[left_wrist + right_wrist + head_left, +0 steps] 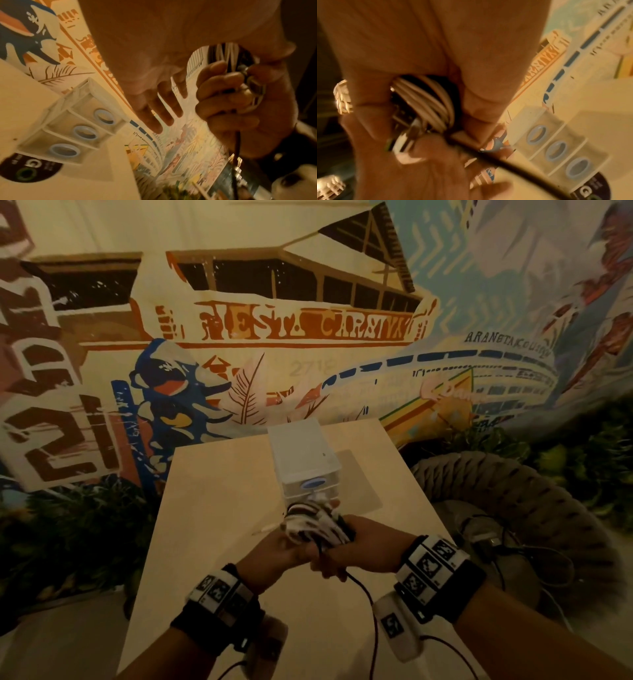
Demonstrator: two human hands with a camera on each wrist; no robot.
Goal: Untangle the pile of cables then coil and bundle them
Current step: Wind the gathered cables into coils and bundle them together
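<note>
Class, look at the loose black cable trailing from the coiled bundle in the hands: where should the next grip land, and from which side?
Grip the loose black cable just below the coiled white-and-black cable bundle, coming from the person's near side: there it hangs free over the pale wooden table, clear of both hands.

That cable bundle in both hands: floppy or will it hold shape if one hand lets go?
Likely floppy: the cable bundle is thin loops, pinned only by the left hand and right hand. The loose black cable already sags; loops would probably spring apart.

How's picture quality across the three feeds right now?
Head view: dim, warm, edges bowed, coiled black and white cable bundle readable. Left wrist view: palm fills the top, white three-drawer plastic organiser soft. Right wrist view: motion-blurred, orange cast.
</note>
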